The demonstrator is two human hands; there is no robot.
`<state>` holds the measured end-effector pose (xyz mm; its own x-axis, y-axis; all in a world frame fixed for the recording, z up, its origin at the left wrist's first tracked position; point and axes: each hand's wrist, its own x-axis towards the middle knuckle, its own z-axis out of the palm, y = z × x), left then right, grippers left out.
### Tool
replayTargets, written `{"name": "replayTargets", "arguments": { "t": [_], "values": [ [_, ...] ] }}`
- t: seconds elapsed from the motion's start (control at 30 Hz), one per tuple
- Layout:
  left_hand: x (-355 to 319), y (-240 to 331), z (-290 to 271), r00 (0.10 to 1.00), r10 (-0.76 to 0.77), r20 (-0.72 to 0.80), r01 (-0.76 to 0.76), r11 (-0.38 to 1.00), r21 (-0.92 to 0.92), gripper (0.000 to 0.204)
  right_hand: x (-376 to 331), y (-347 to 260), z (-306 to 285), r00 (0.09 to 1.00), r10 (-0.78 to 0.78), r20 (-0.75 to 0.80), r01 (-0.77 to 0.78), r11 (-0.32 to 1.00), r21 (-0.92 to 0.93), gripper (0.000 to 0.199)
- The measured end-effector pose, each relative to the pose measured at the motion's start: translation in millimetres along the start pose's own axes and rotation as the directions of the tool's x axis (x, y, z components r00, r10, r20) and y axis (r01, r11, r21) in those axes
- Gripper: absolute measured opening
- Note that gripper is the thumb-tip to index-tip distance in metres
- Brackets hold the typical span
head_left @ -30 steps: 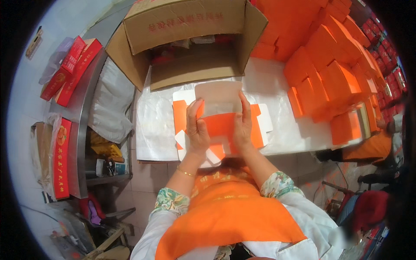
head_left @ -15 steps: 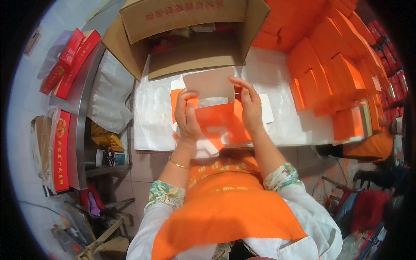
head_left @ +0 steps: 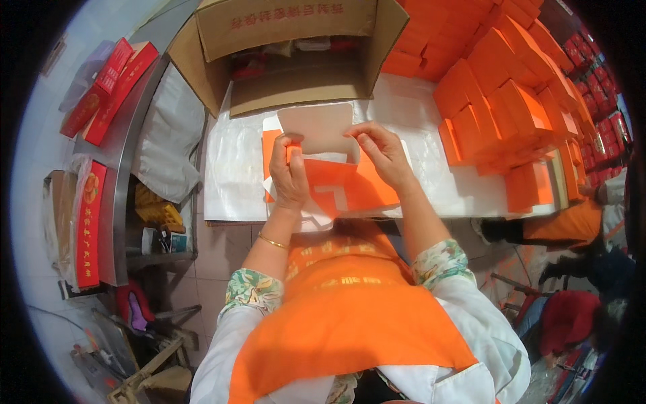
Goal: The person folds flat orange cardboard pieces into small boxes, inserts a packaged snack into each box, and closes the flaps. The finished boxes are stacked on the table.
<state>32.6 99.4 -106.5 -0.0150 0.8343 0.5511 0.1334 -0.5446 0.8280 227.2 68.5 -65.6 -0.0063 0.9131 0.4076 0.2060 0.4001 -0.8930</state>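
In front of me, over the white-covered table, is a partly folded orange carton [head_left: 330,176], its pale grey lid flap standing up at the back. My left hand [head_left: 289,180] grips its left side, the thumb on the orange side flap and the fingers curled behind. At the right rear corner, my right hand [head_left: 385,156] pinches the edge of the carton beside the raised flap, thumb against fingertips. Flat orange carton blanks [head_left: 379,187] with white edges lie beneath and around it.
A large open brown cardboard box [head_left: 299,91] with packets inside stands behind. Stacked orange cartons [head_left: 494,114] fill the right side. Red boxes [head_left: 121,91] rest on a metal counter at left. Over at far right are red packets [head_left: 595,101] and part of another person [head_left: 565,222].
My right hand's fingers have drawn inward from the carton's right side to a pinch at its rear corner. My left hand keeps its grip. The whole view has shifted slightly.
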Motion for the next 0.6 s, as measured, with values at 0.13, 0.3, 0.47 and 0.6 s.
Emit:
{"name": "replayTargets", "arguments": {
  "t": [0.13, 0.3, 0.47, 0.6],
  "values": [
    [-2.1, -0.3, -0.1, 0.995, 0.084, 0.053, -0.085, 0.996, 0.025, 0.025, 12.1, -17.4, -10.9, 0.964, -0.092, 0.248, 0.191, 0.891, -0.411, 0.015],
    [-1.6, 3.8, 6.5, 0.987, 0.155, 0.050, -0.155, 0.988, -0.012, 0.026, 7.4, 0.9, -4.8, 0.987, -0.039, 0.157, 0.068, 0.981, -0.183, 0.018],
    [1.5, 0.1, 8.7, 0.981, 0.189, 0.036, -0.188, 0.982, -0.021, 0.025, -7.3, 6.6, 31.7, 0.945, 0.143, -0.296, -0.063, 0.963, 0.263, 0.024],
    [1.3, 4.6, 9.4, 0.995, 0.095, 0.032, -0.095, 0.995, 0.013, 0.027, -4.7, 1.8, 44.9, 0.908, 0.222, -0.355, -0.073, 0.918, 0.389, 0.033]
  ]
}}
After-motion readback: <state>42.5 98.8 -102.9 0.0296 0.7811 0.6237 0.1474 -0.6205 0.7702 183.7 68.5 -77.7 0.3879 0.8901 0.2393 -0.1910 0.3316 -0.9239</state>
